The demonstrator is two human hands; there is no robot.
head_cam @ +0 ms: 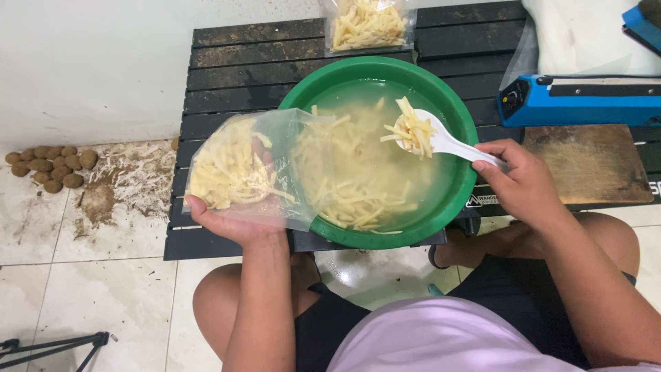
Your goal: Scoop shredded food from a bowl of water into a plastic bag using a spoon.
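My right hand (527, 184) grips the white spoon (441, 140), loaded with potato strips (413, 129), above the green basin (454, 200). My left fingers (206, 210) clamp the plastic bag (241, 169) beside it. I keep the bag mouth wide, spoon level.

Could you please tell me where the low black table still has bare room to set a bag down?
Bare slats lie on the table left of the green basin, behind the held bag. The right side is crowded by the blue sealer and wooden board.

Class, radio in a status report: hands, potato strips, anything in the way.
Left hand holds bag open. Right hand holds spoon of strips over basin. Nothing between.
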